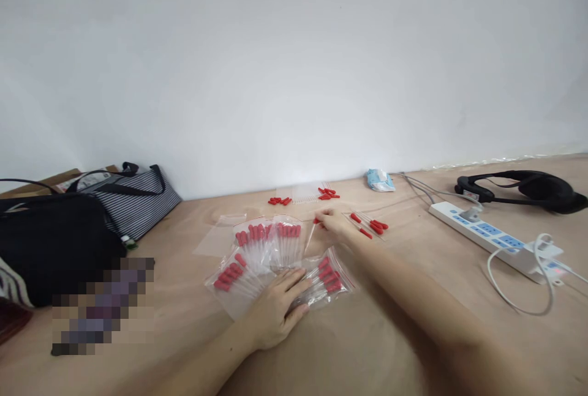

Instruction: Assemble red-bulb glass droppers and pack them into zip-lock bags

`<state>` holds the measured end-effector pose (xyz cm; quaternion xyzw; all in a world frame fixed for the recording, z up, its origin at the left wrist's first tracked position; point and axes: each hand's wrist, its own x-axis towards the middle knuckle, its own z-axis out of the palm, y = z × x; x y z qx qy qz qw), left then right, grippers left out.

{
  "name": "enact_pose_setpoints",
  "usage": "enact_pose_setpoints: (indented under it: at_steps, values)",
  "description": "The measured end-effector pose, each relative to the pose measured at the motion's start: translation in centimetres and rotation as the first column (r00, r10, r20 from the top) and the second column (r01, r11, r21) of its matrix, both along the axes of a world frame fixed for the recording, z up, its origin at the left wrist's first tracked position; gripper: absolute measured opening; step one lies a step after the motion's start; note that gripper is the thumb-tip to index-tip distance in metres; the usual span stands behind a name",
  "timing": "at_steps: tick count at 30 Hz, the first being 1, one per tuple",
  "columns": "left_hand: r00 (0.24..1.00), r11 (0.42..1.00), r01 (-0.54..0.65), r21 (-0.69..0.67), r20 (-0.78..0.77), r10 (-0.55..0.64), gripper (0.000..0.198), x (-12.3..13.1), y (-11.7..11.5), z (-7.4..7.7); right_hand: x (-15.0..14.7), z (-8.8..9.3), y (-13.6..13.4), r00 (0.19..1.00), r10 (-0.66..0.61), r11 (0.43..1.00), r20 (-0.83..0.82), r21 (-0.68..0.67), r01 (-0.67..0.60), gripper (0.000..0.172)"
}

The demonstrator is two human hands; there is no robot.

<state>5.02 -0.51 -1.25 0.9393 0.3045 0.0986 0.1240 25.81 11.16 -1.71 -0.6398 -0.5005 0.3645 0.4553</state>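
Observation:
Clear plastic bags (275, 253) of red-capped droppers are fanned out on the table in front of me. My left hand (281, 309) lies over their near ends with its fingers spread. Beyond the bags, my right hand (329, 221) pinches the red end of a single dropper (312, 234), whose clear tube points down toward the bags. Just right of that hand, several loose droppers (370, 224) rest on a clear bag. Farther back lie two small piles of red bulbs (280, 201) with clear tubes (304, 198) between them.
Flat plastic bags (220, 235) lie left of the fan. Black (59, 243) and striped bags (140, 200) stand at the left, near a pixelated object. A blue-white packet (380, 180), power strip (491, 238) with cables and black headset (523, 191) are at the right. A wall rises behind.

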Motion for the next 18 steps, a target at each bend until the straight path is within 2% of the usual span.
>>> enact_pose_setpoints:
  at_steps: [4, 5, 7, 11, 18]
  values:
    - [1.000, 1.000, 0.016, 0.014, -0.025, -0.016, 0.040, 0.0, 0.0, 0.0, 4.6, -0.4, -4.0, 0.981, -0.121, 0.969, -0.155, 0.197, 0.150, 0.028]
    - [1.000, 1.000, 0.015, 0.018, -0.028, -0.015, 0.039, 0.0, 0.0, 0.0, 5.5, -0.7, -5.1, 0.951, -0.135, 0.936, -0.280, 0.278, 0.215, 0.031]
    - [1.000, 1.000, 0.008, 0.022, -0.022, -0.007, 0.036, 0.1, 0.0, 0.1, 6.8, -1.4, -7.0, 0.914, -0.113, 0.905, -0.390, 0.340, 0.257, 0.036]
    - [1.000, 1.000, -0.001, 0.025, 0.004, 0.001, 0.035, 0.1, 0.0, 0.1, 6.6, -2.4, -9.2, 0.885, -0.073, 0.908, -0.460, 0.337, 0.250, 0.040]
    - [1.000, 1.000, -0.005, 0.028, 0.017, 0.004, 0.036, -0.1, 0.1, -0.3, 4.7, -2.5, -10.0, 0.888, 0.003, 0.942, -0.460, 0.300, 0.152, 0.043]
